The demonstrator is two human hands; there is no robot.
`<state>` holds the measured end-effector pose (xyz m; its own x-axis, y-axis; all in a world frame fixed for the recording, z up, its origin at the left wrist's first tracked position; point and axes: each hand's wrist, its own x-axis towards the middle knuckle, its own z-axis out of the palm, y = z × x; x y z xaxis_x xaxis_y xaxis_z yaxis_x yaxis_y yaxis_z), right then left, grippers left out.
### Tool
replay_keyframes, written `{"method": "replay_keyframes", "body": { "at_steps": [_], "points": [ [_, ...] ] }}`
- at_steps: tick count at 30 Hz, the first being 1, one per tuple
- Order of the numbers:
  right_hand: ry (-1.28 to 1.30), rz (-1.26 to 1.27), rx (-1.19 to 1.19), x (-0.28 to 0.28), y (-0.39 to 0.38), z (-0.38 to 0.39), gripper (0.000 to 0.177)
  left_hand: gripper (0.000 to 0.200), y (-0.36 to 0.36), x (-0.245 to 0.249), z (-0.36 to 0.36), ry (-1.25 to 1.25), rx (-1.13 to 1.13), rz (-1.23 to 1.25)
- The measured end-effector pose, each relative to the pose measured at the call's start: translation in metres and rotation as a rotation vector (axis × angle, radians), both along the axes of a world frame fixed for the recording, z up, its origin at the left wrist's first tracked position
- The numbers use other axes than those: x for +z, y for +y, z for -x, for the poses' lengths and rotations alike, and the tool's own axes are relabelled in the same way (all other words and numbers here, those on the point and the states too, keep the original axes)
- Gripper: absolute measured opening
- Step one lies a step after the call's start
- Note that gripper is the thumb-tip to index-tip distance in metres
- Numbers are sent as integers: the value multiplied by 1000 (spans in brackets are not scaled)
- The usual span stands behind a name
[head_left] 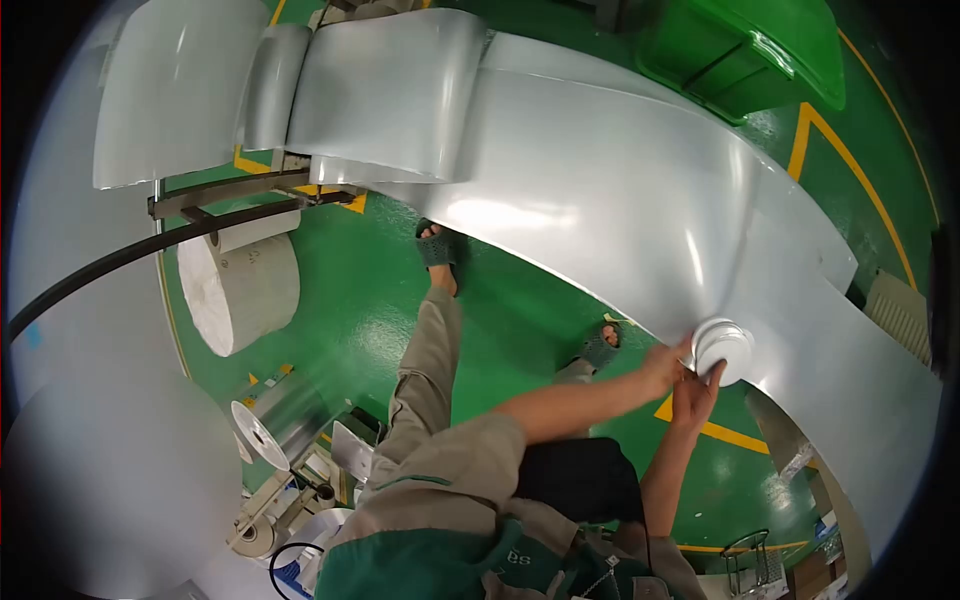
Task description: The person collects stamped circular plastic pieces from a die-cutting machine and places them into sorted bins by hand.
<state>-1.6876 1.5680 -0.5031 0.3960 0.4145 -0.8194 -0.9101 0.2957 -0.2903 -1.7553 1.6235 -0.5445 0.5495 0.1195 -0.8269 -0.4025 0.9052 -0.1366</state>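
Note:
A round white roll (724, 352), disc-shaped with rings at its rim, is held over the edge of a wide silvery sheet (600, 170). My right hand (697, 397) grips it from below, the thumb lying on its face. My left hand (664, 368) is closed at the roll's left edge, slightly blurred; its fingertips are partly hidden. The sheet's smooth, shiny surface curves from the upper left down to the lower right, with a soft crease running above the roll.
A green bin (750, 55) stands beyond the sheet. At left are a metal frame bar (225, 190), a large white roll (240, 285) and a silvery roll (285, 415) on the floor. Yellow lines (860, 175) mark the green floor. A wire rack (752, 560) sits at lower right.

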Motion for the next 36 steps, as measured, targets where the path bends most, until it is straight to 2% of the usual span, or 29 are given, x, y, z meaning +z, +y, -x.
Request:
{"method": "replay_keyframes", "body": {
  "at_steps": [1,2,5,7,9,10,12,14,16,17,18,20,22,24,26,28,29,31,33,34,36],
  "points": [
    [-23,-40,0,13,-10,-8,53,40,9,57,-16,9,119,39],
    [-84,18,4,22,-31,-26,55,41,-34,34,-36,-104,30,60],
    [-303,210,-6,59,-52,-59,57,39,-32,94,-49,-214,-70,88],
    [-259,111,-39,73,-59,-80,54,47,-35,101,-49,-272,-242,21],
    [-322,97,-173,82,-51,-93,49,54,-24,108,-35,-299,-380,-39],
    [-321,-16,-151,73,-57,-102,41,59,-19,110,-27,-312,-453,-94],
    [-296,-25,-131,59,-46,-103,39,62,-8,89,0,-223,-588,-212],
    [-316,-7,-140,39,-29,-96,36,72,1,61,40,6,-617,-254],
    [-278,-17,-120,23,-12,-82,36,74,5,8,98,103,-618,-365],
    [-231,-15,-114,17,-4,-71,36,73,34,46,127,226,-579,-341],
    [-190,54,-64,10,1,-63,42,69,32,26,159,395,-552,-331],
    [-165,82,-22,-5,9,-46,48,66,56,39,223,609,-616,-409],
    [-118,134,35,-3,22,-27,54,66,71,59,279,759,-575,-481],
    [-74,238,83,4,26,-11,54,59,74,60,344,795,-586,-520],
    [-38,304,126,10,15,9,52,58,78,100,384,925,-600,-496],
    [-39,260,130,17,-1,32,50,55,71,105,434,1053,-811,-598],
    [-48,201,121,20,-14,44,49,53,67,114,451,1076,-854,-566],
    [-24,155,115,58,-26,76,46,54,68,137,472,1009,-891,-425],
    [-109,81,97,93,-41,115,46,50,70,152,488,1088,-1087,-600],
    [-39,90,72,114,-50,131,46,47,84,186,479,1132,-1220,-717],
    [25,120,3,164,-69,172,46,45,108,207,477,1048,-1184,-858]
  ]
}}
